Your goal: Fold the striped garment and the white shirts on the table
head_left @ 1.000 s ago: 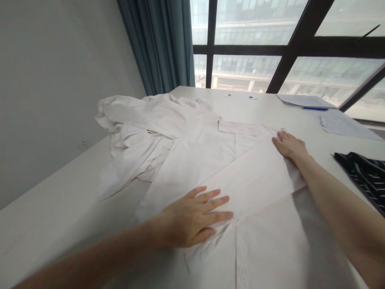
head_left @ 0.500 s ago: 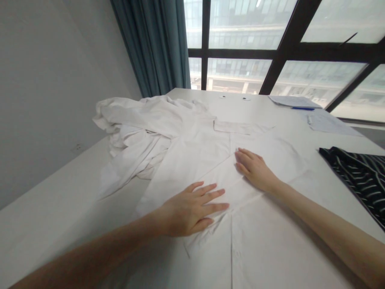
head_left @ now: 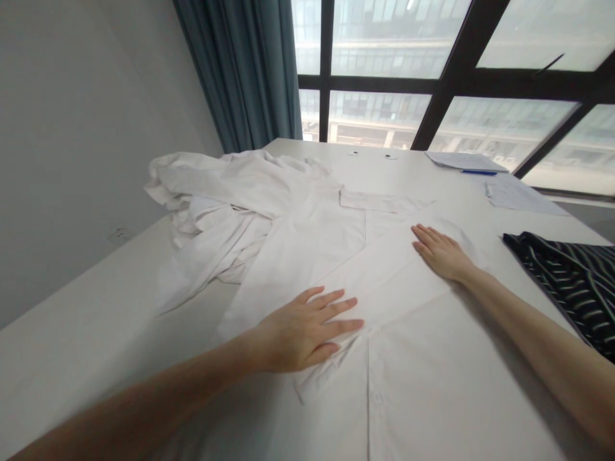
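Note:
A white button-front shirt (head_left: 418, 365) lies spread out on the white table, its collar end away from me. One sleeve crosses the front of it diagonally, from upper right down to a cuff at lower left. My left hand (head_left: 307, 330) rests on that sleeve near the cuff, palm down with the fingers spread. Farther up the sleeve, near the shirt's right shoulder, my right hand (head_left: 442, 251) lies flat with its fingers stretched out. Neither hand grips the cloth.
A heap of crumpled white cloth (head_left: 211, 186) lies at the far left against the shirt. Black striped fabric (head_left: 571, 275) is on the right. Papers (head_left: 466, 161) and a blue pen (head_left: 479, 172) sit at the back right, below the window. A teal curtain (head_left: 245, 70) hangs behind.
My right hand has slid to the right and slightly away from me along the sleeve, smoothing it flatter. The left hand has stayed in place near the cuff.

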### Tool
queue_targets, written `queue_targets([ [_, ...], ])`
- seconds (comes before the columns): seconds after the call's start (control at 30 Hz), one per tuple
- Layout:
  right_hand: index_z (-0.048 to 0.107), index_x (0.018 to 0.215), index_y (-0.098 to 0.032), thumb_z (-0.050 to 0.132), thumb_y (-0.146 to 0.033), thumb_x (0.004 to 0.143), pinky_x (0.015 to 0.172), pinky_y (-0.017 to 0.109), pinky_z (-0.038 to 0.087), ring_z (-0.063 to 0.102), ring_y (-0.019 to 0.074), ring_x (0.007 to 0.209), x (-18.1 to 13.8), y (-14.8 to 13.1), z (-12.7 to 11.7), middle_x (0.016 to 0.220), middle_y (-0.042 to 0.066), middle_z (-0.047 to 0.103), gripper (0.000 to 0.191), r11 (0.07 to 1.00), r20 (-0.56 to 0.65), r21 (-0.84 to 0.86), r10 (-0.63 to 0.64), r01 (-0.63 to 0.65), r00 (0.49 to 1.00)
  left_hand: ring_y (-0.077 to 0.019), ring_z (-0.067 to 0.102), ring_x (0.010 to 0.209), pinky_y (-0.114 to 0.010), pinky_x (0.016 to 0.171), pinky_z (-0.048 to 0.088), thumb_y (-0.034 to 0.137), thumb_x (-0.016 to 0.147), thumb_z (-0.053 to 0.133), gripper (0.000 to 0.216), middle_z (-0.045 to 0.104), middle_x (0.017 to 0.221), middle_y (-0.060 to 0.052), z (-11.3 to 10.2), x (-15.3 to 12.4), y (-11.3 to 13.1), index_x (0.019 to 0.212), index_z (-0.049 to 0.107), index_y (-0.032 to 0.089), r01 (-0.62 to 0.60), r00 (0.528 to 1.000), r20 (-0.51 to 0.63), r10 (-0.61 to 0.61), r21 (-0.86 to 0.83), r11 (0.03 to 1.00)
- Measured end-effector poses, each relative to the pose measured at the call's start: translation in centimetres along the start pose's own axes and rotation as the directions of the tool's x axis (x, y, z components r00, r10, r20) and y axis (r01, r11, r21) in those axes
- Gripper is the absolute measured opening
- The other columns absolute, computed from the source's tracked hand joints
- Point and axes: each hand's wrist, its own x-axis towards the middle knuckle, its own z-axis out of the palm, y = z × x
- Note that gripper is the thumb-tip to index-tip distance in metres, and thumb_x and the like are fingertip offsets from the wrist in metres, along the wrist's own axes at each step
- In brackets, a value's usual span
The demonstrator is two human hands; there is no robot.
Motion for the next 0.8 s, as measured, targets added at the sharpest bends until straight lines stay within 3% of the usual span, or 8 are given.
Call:
queue_targets([
  [0.13,0.038,0.148,-0.016,0.02,-0.044,0.099,0.114,0.05,0.03,0.035,0.0268,0.142,1.0,2.2,0.1,0.155,0.009,0.037,0.06,0.995,-0.022,-0.041,0.092,-0.093,0.996,-0.025,0.029,0.145,-0.044,0.118,0.02,0.035,0.1,0.041,0.047,0.034,0.157,-0.005,0.0,0.0,0.0,0.147,0.038,0.029,0.002,1.0,-0.01,-0.002,0.003,1.0],
  [0.2,0.046,0.143,-0.014,0.024,-0.04,0.098,0.112,0.051,0.032,0.04,0.0282,0.138,1.0,2.3,-0.1,0.151,0.012,0.044,0.056,0.99,-0.091,-0.076,0.111,-0.118,0.99,-0.0251,0.028,0.145,-0.044,0.118,0.02,0.035,0.101,0.041,0.047,0.033,0.157,-0.005,0.1,0.0,0.0,0.147,0.037,0.029,-0.001,1.0,-0.007,0.001,0.008,1.0],
  [0.3,0.056,0.133,-0.01,0.03,-0.03,0.096,0.111,0.053,0.032,0.045,0.0302,0.134,0.3,1.1,-0.6,0.143,0.017,0.052,0.049,0.984,-0.253,-0.143,0.07,-0.109,0.965,-0.0251,0.026,0.146,-0.045,0.118,0.019,0.036,0.101,0.039,0.047,0.031,0.158,-0.005,0.2,0.0,0.0,0.148,0.036,0.029,-0.002,1.0,0.002,0.002,0.021,1.0],
  [0.4,0.057,0.131,-0.009,0.033,-0.027,0.095,0.109,0.053,0.034,0.045,0.0321,0.134,-1.1,-1.6,-1.2,0.142,0.019,0.053,0.047,0.994,-0.324,-0.111,-0.042,0.006,0.945,-0.025,0.026,0.146,-0.045,0.118,0.02,0.037,0.101,0.039,0.047,0.032,0.158,-0.005,0.4,-0.1,-0.1,0.148,0.036,0.03,-0.008,1.0,-0.012,0.008,0.03,1.0],
  [0.5,0.054,0.133,-0.013,0.034,-0.034,0.097,0.107,0.05,0.039,0.046,0.0297,0.134,-3.0,-5.7,-1.5,0.142,0.017,0.053,0.046,0.973,-0.298,0.027,-0.212,0.23,0.931,-0.0256,0.027,0.146,-0.045,0.117,0.021,0.038,0.101,0.039,0.047,0.032,0.157,-0.006,0.4,0.0,-0.1,0.148,0.036,0.03,-0.013,1.0,-0.021,0.014,0.038,0.999],
  [0.6,0.05,0.138,-0.016,0.035,-0.038,0.099,0.11,0.047,0.038,0.043,0.0254,0.137,-5.2,-9.4,-1.5,0.146,0.014,0.05,0.047,0.897,-0.189,0.131,-0.395,0.421,0.899,-0.0267,0.027,0.146,-0.047,0.116,0.023,0.038,0.101,0.038,0.047,0.032,0.157,-0.007,0.4,0.0,-0.1,0.148,0.036,0.029,-0.02,0.999,-0.025,0.021,0.041,0.999],
  [0.7,0.042,0.145,-0.02,0.032,-0.04,0.101,0.113,0.05,0.033,0.038,0.0237,0.14,-6.6,-10.7,-1.4,0.151,0.01,0.044,0.049,0.898,-0.105,0.149,-0.402,0.414,0.91,-0.027,0.028,0.145,-0.047,0.116,0.023,0.038,0.101,0.039,0.047,0.033,0.157,-0.007,0.4,-0.1,-0.1,0.147,0.037,0.028,-0.023,0.999,-0.039,0.025,0.041,0.999],
  [0.8,0.035,0.149,-0.025,0.028,-0.045,0.101,0.114,0.051,0.03,0.032,0.0238,0.144,-6.6,-9.2,-1.1,0.155,0.007,0.038,0.053,0.929,-0.057,0.126,-0.343,0.348,0.938,-0.0271,0.029,0.145,-0.048,0.115,0.024,0.039,0.102,0.038,0.046,0.032,0.157,-0.007,0.3,-0.1,0.0,0.147,0.038,0.028,-0.021,0.999,-0.031,0.022,0.049,0.999],
])
